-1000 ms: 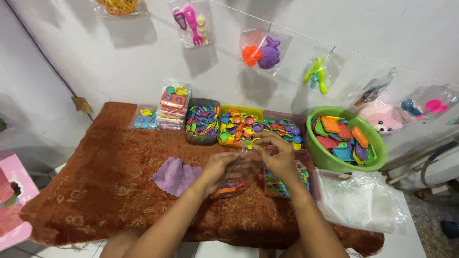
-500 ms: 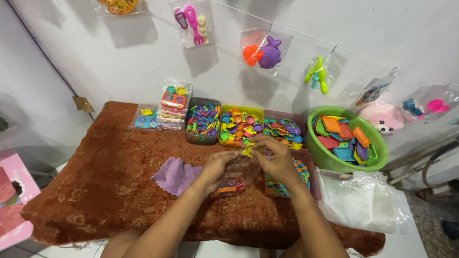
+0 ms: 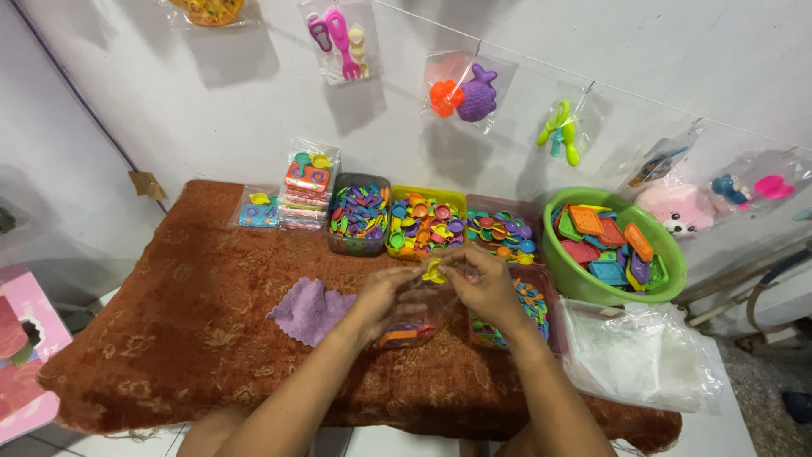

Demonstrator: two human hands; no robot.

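Note:
My left hand and my right hand meet over the middle of a table draped in a brown patterned cloth. Together they hold a clear plastic bag with small colourful toy pieces at its bottom. The fingertips of both hands pinch a small yellow toy piece at the bag's mouth. A purple cloth lies just left of my left hand.
Trays of small coloured toy parts line the far edge, with a green basin of bigger pieces at right. Packed bags are stacked at left. Clear plastic bags lie at right. Bagged toys hang on the wall.
Both hands have drawn slightly nearer with the bag, and the yellow piece now shows between the fingertips at the bag's mouth.

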